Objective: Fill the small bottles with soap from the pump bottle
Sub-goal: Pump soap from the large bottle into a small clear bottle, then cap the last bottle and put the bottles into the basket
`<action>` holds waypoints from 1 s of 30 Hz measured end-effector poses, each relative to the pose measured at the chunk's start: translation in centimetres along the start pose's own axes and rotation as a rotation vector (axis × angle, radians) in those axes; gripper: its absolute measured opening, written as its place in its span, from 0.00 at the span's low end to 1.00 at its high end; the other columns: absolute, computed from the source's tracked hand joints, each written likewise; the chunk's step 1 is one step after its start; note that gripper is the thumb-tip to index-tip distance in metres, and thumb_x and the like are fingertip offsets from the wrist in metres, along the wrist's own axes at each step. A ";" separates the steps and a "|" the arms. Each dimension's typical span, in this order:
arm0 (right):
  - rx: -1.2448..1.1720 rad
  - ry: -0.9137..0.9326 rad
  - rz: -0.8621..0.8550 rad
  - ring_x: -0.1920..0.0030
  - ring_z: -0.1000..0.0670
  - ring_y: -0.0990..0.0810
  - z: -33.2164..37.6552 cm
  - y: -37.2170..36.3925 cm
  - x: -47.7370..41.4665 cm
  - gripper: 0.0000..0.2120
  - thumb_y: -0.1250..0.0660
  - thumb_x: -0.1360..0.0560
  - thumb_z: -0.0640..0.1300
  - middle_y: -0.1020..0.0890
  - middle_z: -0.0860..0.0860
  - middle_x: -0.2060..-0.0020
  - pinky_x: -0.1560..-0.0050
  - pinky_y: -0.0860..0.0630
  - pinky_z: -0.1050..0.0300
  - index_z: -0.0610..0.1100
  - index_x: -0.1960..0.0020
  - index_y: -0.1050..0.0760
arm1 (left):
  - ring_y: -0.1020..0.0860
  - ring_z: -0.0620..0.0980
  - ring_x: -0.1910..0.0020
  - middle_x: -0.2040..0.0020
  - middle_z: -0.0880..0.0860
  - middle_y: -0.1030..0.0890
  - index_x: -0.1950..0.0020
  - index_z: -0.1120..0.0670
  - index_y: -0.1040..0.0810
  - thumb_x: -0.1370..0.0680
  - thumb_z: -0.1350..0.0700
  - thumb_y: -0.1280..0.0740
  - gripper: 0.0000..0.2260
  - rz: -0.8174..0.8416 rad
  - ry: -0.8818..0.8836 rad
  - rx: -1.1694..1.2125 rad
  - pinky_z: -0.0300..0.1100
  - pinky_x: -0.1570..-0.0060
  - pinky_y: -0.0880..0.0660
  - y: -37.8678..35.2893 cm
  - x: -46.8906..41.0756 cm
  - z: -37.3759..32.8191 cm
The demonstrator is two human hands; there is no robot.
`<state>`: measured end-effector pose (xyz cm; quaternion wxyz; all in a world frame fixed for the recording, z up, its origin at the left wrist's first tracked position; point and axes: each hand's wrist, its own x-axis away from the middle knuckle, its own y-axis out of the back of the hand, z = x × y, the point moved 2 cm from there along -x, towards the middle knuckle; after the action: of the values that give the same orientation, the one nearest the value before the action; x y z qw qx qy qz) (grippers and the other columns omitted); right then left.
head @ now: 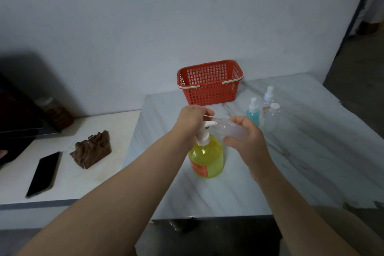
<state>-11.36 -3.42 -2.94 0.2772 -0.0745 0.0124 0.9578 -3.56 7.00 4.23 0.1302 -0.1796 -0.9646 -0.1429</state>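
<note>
Pump bottle [206, 158] of yellow soap is standing near the middle of the marble table [207, 197]. My left hand [192, 120] is curling over its top and hiding it. My right hand [247, 137] is gripping a small clear bottle [230, 129], tipped sideways, its mouth touching the white spout [211, 123]. Its bottom is hiding in my palm. I cannot tell if soap is flowing. A blue bottle [252, 113] and two clear bottles [272, 117] are standing to the right, near the red basket [209, 83]. Bare table is lying in front, up to the near edge.
</note>
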 end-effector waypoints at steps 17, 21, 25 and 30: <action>-0.224 -0.248 -0.029 0.66 0.54 0.31 -1.7 -0.8 -1.0 0.14 0.32 0.39 0.42 0.26 0.53 0.68 0.61 0.32 0.58 0.47 0.53 0.24 | 0.24 0.50 0.55 0.56 0.52 0.17 0.53 0.53 0.23 0.22 0.59 0.42 0.08 0.011 -0.022 0.012 0.44 0.53 0.30 3.7 -2.7 1.6; -0.270 -0.277 -0.008 0.68 0.55 0.32 -2.5 -1.1 -1.3 0.15 0.32 0.38 0.41 0.27 0.53 0.70 0.62 0.32 0.60 0.47 0.51 0.24 | 0.25 0.48 0.61 0.57 0.53 0.19 0.55 0.54 0.24 0.24 0.66 0.41 0.09 -0.039 -0.067 -0.050 0.37 0.64 0.31 5.7 -4.3 3.7; -0.273 -0.294 0.000 0.68 0.54 0.31 -3.3 -1.6 -1.8 0.13 0.33 0.30 0.33 0.26 0.54 0.72 0.61 0.31 0.59 0.47 0.50 0.25 | 0.27 0.47 0.63 0.60 0.52 0.20 0.58 0.54 0.25 0.25 0.68 0.40 0.10 -0.057 -0.073 -0.094 0.36 0.66 0.31 6.9 -6.2 5.9; -0.302 -0.315 0.008 0.68 0.54 0.30 -3.7 -1.8 -2.1 0.19 0.32 0.34 0.36 0.26 0.53 0.70 0.62 0.32 0.60 0.46 0.44 0.24 | 0.23 0.52 0.55 0.55 0.53 0.20 0.58 0.51 0.23 0.28 0.67 0.37 0.11 -0.103 -0.126 -0.309 0.45 0.52 0.25 7.3 -9.5 8.3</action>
<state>-8.16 -3.27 -6.22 0.2573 0.0356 -0.1745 0.9498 6.18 13.22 -4.65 0.0327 -0.1566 -0.9452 -0.2846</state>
